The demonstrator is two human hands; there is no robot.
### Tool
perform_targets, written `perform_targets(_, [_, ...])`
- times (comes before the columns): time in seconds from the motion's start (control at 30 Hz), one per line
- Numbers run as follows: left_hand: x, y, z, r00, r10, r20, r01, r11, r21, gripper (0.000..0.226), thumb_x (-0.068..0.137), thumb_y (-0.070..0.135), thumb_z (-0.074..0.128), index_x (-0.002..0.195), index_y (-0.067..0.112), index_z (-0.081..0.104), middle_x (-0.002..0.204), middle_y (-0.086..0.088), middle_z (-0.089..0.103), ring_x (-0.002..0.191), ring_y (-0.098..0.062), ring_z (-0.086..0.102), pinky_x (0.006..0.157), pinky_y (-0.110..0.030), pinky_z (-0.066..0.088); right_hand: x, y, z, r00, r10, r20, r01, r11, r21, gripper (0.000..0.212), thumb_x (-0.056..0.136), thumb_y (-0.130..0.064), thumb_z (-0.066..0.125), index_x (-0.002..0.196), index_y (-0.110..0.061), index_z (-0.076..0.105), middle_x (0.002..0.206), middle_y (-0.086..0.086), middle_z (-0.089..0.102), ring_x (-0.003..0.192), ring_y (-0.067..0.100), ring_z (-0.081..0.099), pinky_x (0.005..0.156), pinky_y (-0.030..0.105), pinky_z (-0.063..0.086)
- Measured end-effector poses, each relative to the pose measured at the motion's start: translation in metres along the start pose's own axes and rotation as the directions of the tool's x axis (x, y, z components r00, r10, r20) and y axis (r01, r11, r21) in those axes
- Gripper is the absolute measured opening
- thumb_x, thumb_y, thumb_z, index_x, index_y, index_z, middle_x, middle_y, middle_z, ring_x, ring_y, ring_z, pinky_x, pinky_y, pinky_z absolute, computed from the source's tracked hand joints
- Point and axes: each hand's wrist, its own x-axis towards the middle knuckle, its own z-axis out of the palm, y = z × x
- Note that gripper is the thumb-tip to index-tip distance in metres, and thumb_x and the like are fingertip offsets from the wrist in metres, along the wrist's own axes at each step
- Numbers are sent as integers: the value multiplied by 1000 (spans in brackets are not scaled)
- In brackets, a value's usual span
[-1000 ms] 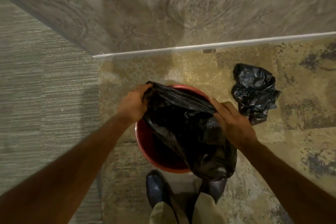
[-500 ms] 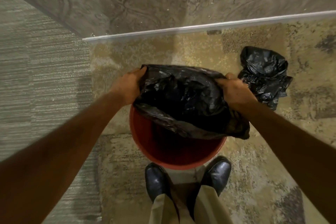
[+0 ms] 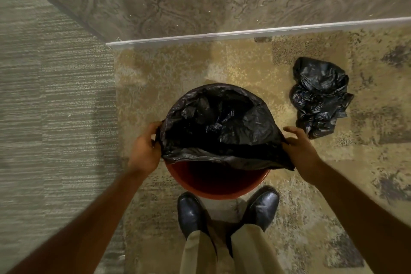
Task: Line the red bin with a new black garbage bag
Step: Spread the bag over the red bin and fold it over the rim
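The red bin stands on a patterned rug, just in front of the person's two dark shoes. A black bag is spread open over it: the far edge of its mouth is pulled over the far rim and hides it, while the near edge hangs loose across the opening — the near rim and part of the red inner wall show bare below it. The left hand grips the bag's edge at the bin's left side, fingers curled over the plastic. The right hand holds the edge at the right side, thumb and lower fingers pinching the plastic, the upper fingers spread loosely above it. The hands are well apart, one on each side of the bin. A second, crumpled black bag lies on the rug to the right of the bin, apart from it. Beyond the rug runs a pale baseboard under a patterned wall; striped grey carpet lies to the left.
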Motion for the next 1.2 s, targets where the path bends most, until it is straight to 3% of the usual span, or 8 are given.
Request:
perform_targets(0.2, [-31,-18,15,868,-489,92,469,743,-478,34,92,-14,51,108,14,63,95,-11,73,63,-14,74,50,-25,56,-46,32,2,954,262,148,-274,959,73,22,99,-9,52,115,2,63,101,26,72,84,40,72,68,43,61])
perform_targets(0.3, [-42,-21,21,878,-451,156,470,760,-448,33,94,-13,52,92,13,73,84,-9,78,63,-17,76,52,-26,58,-63,40,13,929,280,243,-323,933,160,27,98,-2,47,117,12,60,109,33,69,102,51,65,89,54,55])
perform_targets(0.47, [-58,-27,38,903,-407,138,430,834,-347,33,87,-23,50,110,-6,66,103,-26,71,91,-44,71,77,-54,60,-68,61,40,975,216,44,-220,934,280,22,95,9,48,81,3,64,73,22,67,60,34,63,55,33,58])
perform_targets(0.6, [-74,-26,57,906,-396,151,417,772,-479,33,86,-26,55,116,-12,58,103,-23,68,92,-39,66,71,-43,58,-63,88,61,990,93,-106,-72,979,190,15,92,5,50,86,12,62,80,20,62,74,29,54,69,45,45])
perform_targets(0.73, [-75,-36,75,939,-339,54,341,905,-253,21,92,4,64,113,7,66,94,6,71,92,-17,69,66,-8,50,-53,102,77,984,43,-173,-20,991,135,23,87,6,46,67,1,56,53,-1,57,46,7,50,43,21,39])
perform_targets(0.87, [-65,-62,88,881,-462,104,473,853,-219,33,99,-1,48,130,-1,57,125,-25,61,120,-44,58,97,-50,51,-32,102,92,956,217,-198,-137,926,353,50,96,2,36,52,-20,50,35,-14,43,47,16,37,38,17,33])
perform_targets(1.1, [-48,-62,93,874,-480,72,463,779,-424,41,109,14,35,82,10,66,63,-3,74,67,-29,68,49,-31,59,-12,101,96,898,396,-193,-224,788,573,35,101,-15,36,77,-15,61,75,1,62,68,17,55,51,28,47])
perform_targets(1.2, [-42,-26,69,862,-507,-17,455,788,-416,14,104,5,46,105,-1,59,96,-21,72,82,-26,69,62,-24,60,-19,62,78,926,284,-249,-127,855,503,25,100,1,37,103,-9,60,97,9,64,76,24,60,58,30,55])
